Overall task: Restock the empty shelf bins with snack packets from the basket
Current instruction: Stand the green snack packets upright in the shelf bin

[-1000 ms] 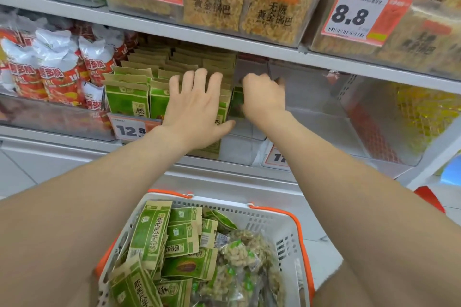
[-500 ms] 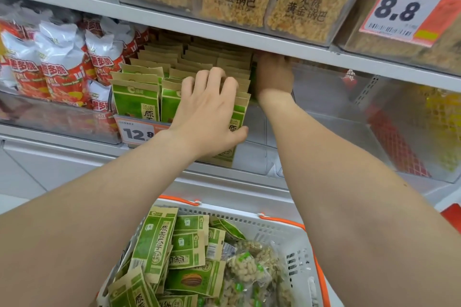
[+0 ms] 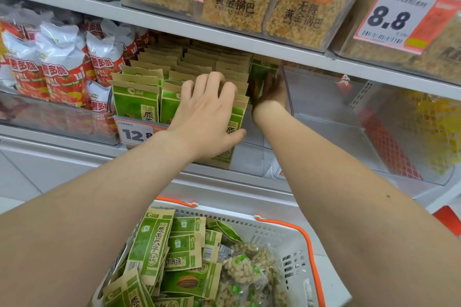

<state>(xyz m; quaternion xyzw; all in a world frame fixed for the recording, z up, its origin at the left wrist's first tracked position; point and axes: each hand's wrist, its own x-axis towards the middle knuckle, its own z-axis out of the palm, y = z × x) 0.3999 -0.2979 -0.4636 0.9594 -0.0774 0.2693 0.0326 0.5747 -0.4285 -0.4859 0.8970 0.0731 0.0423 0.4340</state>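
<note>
Green and tan snack packets (image 3: 136,104) stand in rows in a clear shelf bin (image 3: 249,157) on the middle shelf. My left hand (image 3: 207,117) presses on the front right packets, its fingers lying over their tops and the thumb along the front. My right hand (image 3: 270,92) reaches deep along the bin's right side and grips one green packet (image 3: 263,73) upright under the shelf above. Below, a white basket (image 3: 287,234) with orange handles holds several more green packets (image 3: 154,244) and clear packs of pale snacks (image 3: 244,269).
Right of the green packets is an empty clear bin (image 3: 324,119). Red and white bags (image 3: 62,70) fill the bin to the left. The shelf above (image 3: 224,37) carries golden rice-crust packs (image 3: 237,0) and 8.8 price tags (image 3: 396,17). A 12.8 tag (image 3: 137,132) hangs on the bin front.
My right hand has gone from the bin's front deeper towards the back with a green packet. My left hand has stayed on the front packets. The view has moved closer.
</note>
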